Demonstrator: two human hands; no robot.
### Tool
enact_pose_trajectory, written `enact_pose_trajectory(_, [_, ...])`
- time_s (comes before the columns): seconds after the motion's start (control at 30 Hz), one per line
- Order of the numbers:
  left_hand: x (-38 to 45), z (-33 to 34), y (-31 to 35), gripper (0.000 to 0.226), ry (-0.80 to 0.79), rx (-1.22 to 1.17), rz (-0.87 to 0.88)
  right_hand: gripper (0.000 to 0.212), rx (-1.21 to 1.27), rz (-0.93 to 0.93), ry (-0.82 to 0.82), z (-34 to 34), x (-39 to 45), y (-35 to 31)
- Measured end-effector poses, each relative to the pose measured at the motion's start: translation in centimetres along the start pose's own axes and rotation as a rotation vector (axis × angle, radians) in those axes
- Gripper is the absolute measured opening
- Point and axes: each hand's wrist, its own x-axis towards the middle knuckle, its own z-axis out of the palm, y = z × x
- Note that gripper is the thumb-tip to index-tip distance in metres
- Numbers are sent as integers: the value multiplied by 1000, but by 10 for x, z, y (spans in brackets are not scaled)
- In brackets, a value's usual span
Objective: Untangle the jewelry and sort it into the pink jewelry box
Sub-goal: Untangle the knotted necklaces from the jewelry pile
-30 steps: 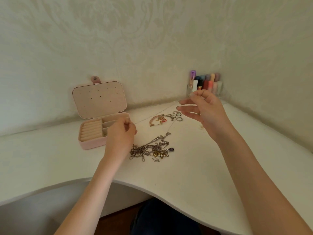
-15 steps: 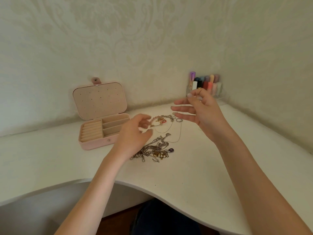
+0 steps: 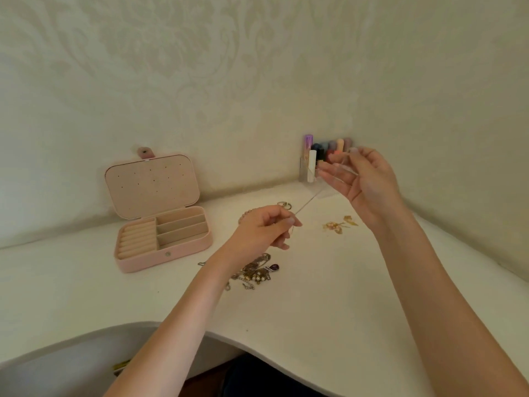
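A thin chain stretches between my hands above the white desk. My left hand pinches its lower end, and my right hand pinches the upper end, raised near the back corner. The open pink jewelry box stands at the left with its lid upright, its ring rolls and compartments showing nothing inside. A tangled heap of chains with a purple pendant and pearls lies just below my left wrist. Gold pieces lie under my right hand. Rings and a pink bead bracelet peek out behind my left hand.
A clear holder of lipsticks and small bottles stands in the back corner, right behind my right fingers. The desk has a curved front edge, and patterned walls close it in behind and at the right.
My left hand, open half a second ago, has moved right and now pinches the chain. My right hand rose toward the corner, pulling the chain taut. The view shifted left, revealing the gold pieces.
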Motion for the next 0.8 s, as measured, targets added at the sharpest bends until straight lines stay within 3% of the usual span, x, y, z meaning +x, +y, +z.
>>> enact_pose_trajectory(0.4, [-2,21,-13,13,55,237,-20,3,-365,110,216,-88,11,-14])
enact_pose_trajectory(0.57, [2,41,-19,6,78,508,48,6,-873,227,330,-129,15,-9])
enact_pose_trajectory(0.7, [4,57,-17,6,113,618,75,8,-1361,129,316,-159,17,2])
enact_pose_trajectory(0.8, [10,65,-10,12,120,764,121,5,-1509,47,365,-169,21,9])
